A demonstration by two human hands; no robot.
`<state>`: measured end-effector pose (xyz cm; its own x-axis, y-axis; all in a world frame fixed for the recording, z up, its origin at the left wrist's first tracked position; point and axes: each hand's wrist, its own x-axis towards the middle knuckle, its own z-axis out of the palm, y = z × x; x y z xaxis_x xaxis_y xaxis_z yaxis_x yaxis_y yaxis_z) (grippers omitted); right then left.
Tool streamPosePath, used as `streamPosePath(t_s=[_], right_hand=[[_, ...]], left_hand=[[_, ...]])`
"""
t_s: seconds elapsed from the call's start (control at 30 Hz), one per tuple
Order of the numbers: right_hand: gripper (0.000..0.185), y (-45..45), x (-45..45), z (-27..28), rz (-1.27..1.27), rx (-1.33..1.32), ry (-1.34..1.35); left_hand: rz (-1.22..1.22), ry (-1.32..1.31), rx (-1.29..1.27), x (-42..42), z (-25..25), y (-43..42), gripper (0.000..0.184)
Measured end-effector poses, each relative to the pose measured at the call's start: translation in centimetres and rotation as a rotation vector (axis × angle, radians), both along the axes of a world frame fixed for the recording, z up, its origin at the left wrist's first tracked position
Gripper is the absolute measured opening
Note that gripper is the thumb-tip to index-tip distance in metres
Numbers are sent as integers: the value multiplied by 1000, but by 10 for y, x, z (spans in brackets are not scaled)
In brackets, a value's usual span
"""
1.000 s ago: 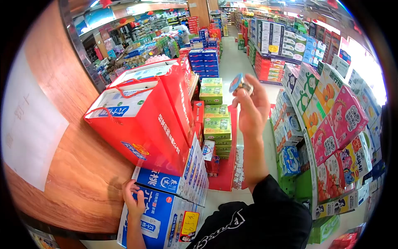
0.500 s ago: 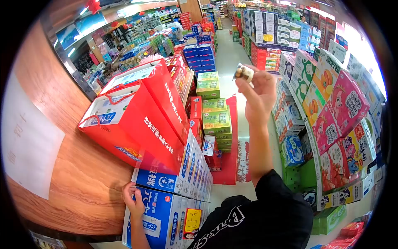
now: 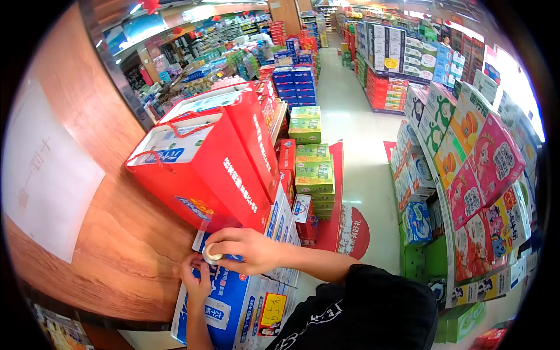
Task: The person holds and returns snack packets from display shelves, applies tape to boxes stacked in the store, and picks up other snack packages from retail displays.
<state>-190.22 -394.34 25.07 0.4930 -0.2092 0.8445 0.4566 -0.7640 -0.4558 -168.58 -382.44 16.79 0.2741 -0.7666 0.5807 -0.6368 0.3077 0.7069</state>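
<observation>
My right hand [image 3: 242, 251] holds a small whitish round roll [image 3: 213, 254], which looks like a roll of tape, between thumb and fingers. Just below it, my left hand [image 3: 197, 279] has its fingers curled at the corner of a blue drink carton [image 3: 224, 291]; what they grip, if anything, is hidden. Both hands are close together over the stacked cartons. Right behind them stands a large red gift bag [image 3: 227, 175] with boxes inside. A yellow price tag [image 3: 272, 309] is on the carton's side.
To the left is a wood-grain panel [image 3: 134, 233] with a white paper sheet [image 3: 49, 169]. Green cartons [image 3: 315, 172] are stacked beyond the bag. Shelves with pink boxes [image 3: 493, 151] line the right side of the aisle [image 3: 350, 122].
My right hand came down from its raised position over the aisle to beside my left hand, bringing the roll with it. My left hand stayed near the carton corner. The view shifted slightly.
</observation>
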Motion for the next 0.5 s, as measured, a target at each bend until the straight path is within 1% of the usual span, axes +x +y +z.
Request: streamPosePath(t_s=[0.1,0.13,0.17,0.27,0.3,0.33,0.37,0.5], right_hand=[[26,-1,39,-23,-80,-15,169],[24,-1,50,-29,-121,-12,240],[23,0,61,-35,-163,-11,310],[26,4,89,-44,-229,-28,400],[27,5,97,-45,-245,-30,443],[27,5,105,-44,-239,-29,403],[27,6,111,-42,-238,-32,425],[23,4,137,-37,-264,-62,507]], left_hand=[[-60,-39,-7,-3,7,-1,31],[-28,-102,-4,-3,8,-3,31],[-2,-108,-8,0,7,-4,30],[87,-113,3,6,5,-2,26],[109,-22,14,10,2,-3,26],[128,67,24,16,-5,-6,26],[145,155,33,22,-9,-8,26],[209,143,-8,38,-15,-13,26]])
